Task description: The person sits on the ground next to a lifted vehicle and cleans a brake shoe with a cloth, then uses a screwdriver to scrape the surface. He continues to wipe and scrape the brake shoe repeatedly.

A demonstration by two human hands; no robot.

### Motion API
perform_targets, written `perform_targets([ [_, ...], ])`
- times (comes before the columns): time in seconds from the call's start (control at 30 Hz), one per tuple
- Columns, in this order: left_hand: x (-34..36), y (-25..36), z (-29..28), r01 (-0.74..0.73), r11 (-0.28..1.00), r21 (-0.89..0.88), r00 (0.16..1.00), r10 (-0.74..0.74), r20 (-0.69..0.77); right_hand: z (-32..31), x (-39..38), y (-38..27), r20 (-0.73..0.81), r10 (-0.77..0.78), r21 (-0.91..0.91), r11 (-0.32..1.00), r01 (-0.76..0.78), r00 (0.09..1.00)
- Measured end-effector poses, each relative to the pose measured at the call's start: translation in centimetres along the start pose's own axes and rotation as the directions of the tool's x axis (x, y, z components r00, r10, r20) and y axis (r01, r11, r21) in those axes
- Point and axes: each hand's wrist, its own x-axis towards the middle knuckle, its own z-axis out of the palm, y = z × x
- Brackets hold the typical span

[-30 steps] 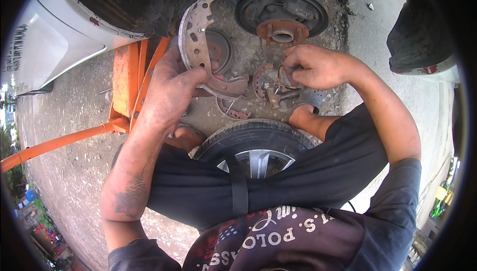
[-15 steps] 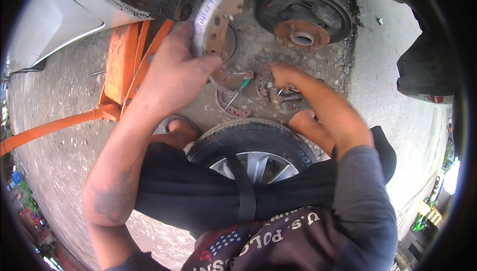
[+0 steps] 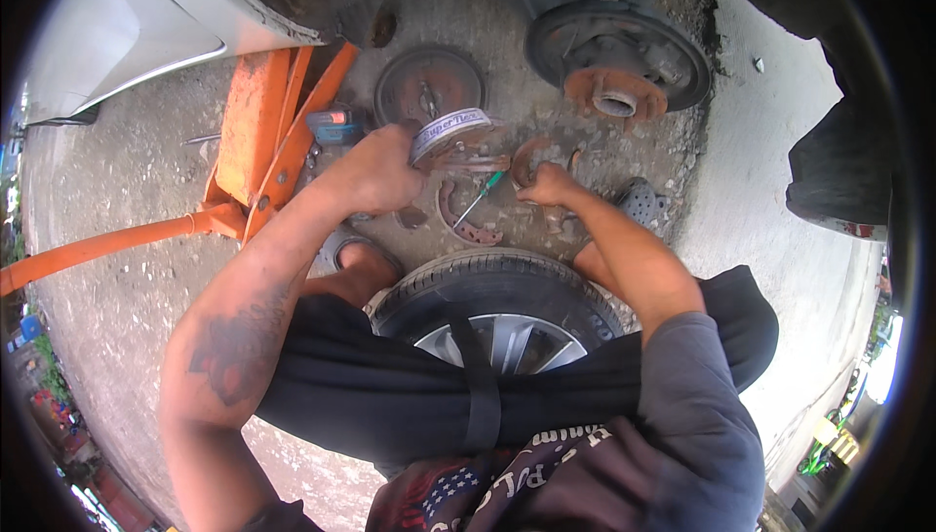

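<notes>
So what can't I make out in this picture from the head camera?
All in the head view:
Left hand: its fingertips are out of sight behind the hand itself and the brake shoe.
Right hand: its back hides the fingertips, so its grip is unclear.
Wheel: near part covered by black shorts.
White car: cut off by the upper-left edge.

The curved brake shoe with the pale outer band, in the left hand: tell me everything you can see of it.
The curved brake shoe with the pale outer band looks like worn metal: a whitish arched outer face carrying dark lettering, with rusty brown metal below it. The bare left hand grips its left end, hiding part of it. It is tilted, arched face toward the camera, and in view overlaps the lower edge of the round rusty drum. Whether its right end touches anything cannot be told.
</notes>
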Motion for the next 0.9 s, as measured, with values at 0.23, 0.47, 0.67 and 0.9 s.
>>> perform_targets([
  [0.23, -0.7, 3.4, -2.2, -0.009, 0.806, -0.591, 0.995, 0.067, 0.077, -12.9, -9.9, -3.3, 0.432, -0.236, 0.532, 0.846, -0.035, 0.870],
  [0.47, -3.0, 5.3, -4.1, -0.104, 0.683, -0.723, 0.984, 0.176, 0.025, -18.4, -25.8, -5.5, 0.220, -0.330, 0.957, 0.255, -0.137, 0.918],
  [0.67, -3.2, 6.8, -1.5, -0.452, 0.751, -0.481, 0.892, 0.382, -0.241, -16.1, -29.1, -8.9, 0.047, -0.181, 0.998, -0.039, -0.055, 0.982],
  [0.9, -3.7, 8.7, 2.5, -0.417, 0.850, -0.322, 0.899, 0.334, -0.283, -16.1, -29.8, -9.7, 0.026, -0.318, 0.980, 0.195, 0.039, 0.948],
])
